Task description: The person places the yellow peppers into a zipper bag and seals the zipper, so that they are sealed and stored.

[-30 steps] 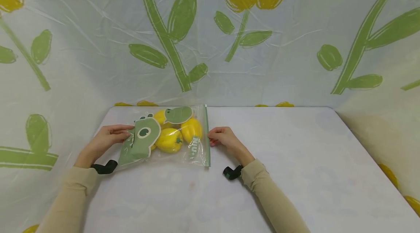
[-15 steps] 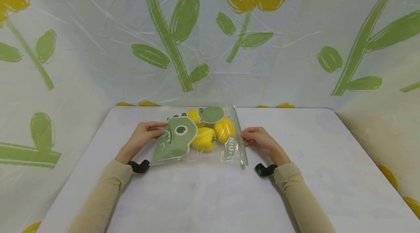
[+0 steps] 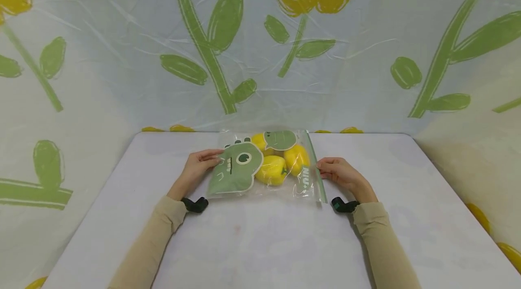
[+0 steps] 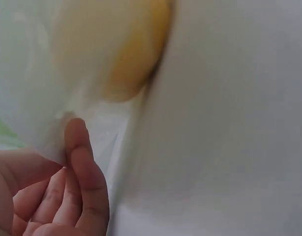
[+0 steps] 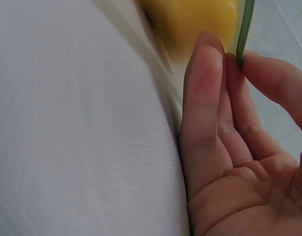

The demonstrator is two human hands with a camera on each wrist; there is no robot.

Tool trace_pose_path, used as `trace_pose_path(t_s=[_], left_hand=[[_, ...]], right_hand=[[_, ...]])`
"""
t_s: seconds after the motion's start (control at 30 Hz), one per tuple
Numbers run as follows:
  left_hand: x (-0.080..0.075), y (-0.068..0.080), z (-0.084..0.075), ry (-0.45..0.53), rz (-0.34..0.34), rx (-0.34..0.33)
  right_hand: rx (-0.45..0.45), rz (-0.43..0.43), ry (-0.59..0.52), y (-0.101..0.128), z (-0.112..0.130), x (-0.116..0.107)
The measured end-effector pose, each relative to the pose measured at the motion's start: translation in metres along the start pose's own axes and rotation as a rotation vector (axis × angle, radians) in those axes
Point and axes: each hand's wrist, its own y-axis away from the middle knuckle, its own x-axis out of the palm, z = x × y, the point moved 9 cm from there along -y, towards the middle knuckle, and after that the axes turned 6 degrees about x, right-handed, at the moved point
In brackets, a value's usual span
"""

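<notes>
A clear zip bag with a green cartoon print lies flat near the back of the table, in the head view. Inside it show several yellow bell peppers, one with a green stem. My left hand pinches the bag's left end between thumb and fingers; the left wrist view has the plastic caught at the fingertips. At the other end, my right hand pinches the green zip edge, thumb on one side and fingers on the other. A pepper sits just past those fingertips.
The white table extends in front of the bag and to both sides. Behind it hangs a flower-print curtain, close along the table's back edge. Black wrist mounts sit at both cuffs.
Both hands have carried the bag of peppers rightward, from the table's left part to about its middle. Their pinch on the two ends stays the same.
</notes>
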Motion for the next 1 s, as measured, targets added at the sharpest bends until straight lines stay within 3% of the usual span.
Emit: trace_pose_path(t_s=[0.3, 0.77, 1.0], left_hand=[[-0.0015, 0.0086, 0.0064, 0.133, -0.043, 0.033], [0.0015, 0.0066, 0.0085, 0.115, 0.006, 0.024], [-0.0030, 0.0077, 0.0062, 0.102, -0.007, 0.029]], right_hand=[[-0.003, -0.004, -0.025, 0.0044, -0.0012, 0.0040], [-0.066, 0.031, -0.035, 0.0054, 0.0054, 0.0058], [-0.066, 0.042, 0.006, 0.0021, 0.0042, 0.0083]])
